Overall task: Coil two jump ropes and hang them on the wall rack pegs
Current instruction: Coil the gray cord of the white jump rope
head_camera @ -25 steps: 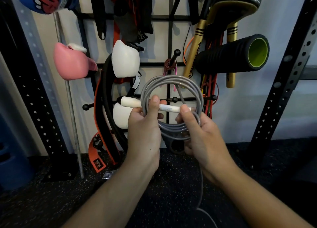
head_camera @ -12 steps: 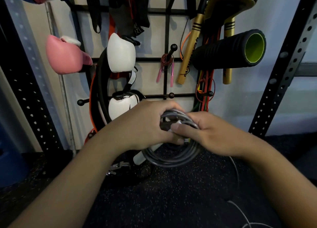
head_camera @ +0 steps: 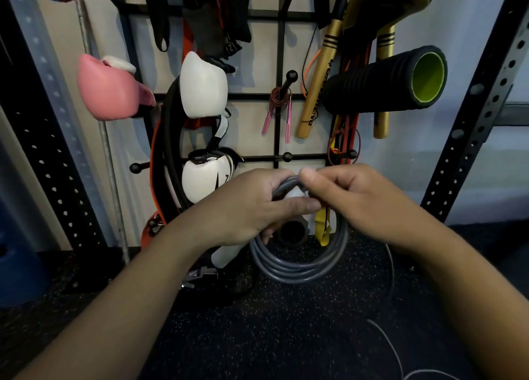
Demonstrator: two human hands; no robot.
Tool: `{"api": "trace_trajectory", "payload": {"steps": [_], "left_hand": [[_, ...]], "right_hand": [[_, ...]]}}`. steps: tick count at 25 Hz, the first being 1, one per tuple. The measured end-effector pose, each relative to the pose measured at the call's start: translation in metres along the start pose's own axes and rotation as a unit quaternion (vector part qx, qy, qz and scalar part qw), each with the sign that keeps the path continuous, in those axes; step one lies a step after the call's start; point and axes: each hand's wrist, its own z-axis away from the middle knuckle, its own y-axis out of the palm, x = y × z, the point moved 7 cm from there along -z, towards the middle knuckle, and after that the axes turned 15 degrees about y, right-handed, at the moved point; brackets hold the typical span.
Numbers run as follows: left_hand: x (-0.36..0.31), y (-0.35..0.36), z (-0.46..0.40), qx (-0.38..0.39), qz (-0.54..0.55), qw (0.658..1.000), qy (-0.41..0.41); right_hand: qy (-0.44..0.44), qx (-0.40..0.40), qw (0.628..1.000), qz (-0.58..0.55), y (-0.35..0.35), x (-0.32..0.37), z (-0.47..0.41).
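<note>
Left hand (head_camera: 252, 205) gripping smooth grey coiled rope (head_camera: 297, 265), white cylindrical handle (head_camera: 226, 255)

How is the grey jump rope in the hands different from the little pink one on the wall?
The grey jump rope is held by both hands, the left hand and right hand; the pink-handled jump rope hangs on a rack peg. The grey one looks thick, in wide loops, with white handles; the pink-handled one is thin, dark red and bunched small. Both are coiled.

Home gym: wall rack (head_camera: 280, 156) hung with boxing gloves (head_camera: 110, 92), foam roller (head_camera: 386, 80), resistance bands (head_camera: 347, 128); perforated rig uprights (head_camera: 469, 116) left and right, speckled rubber floor (head_camera: 272, 322).
</note>
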Motion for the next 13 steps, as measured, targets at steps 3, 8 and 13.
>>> {"api": "trace_trajectory", "payload": {"steps": [3,8,13], "left_hand": [[0.007,-0.026,0.004,-0.12,0.104,0.987,-0.009],[0.011,-0.035,0.005,-0.373,0.332,0.866,0.005],[0.018,-0.007,0.009,-0.515,0.404,0.756,-0.009]], "right_hand": [[0.091,-0.018,0.986,-0.137,-0.024,-0.021,0.001],[0.11,0.002,0.964,-0.24,-0.006,-0.043,-0.005],[0.085,0.063,0.937,-0.333,0.058,-0.024,0.0]]}}
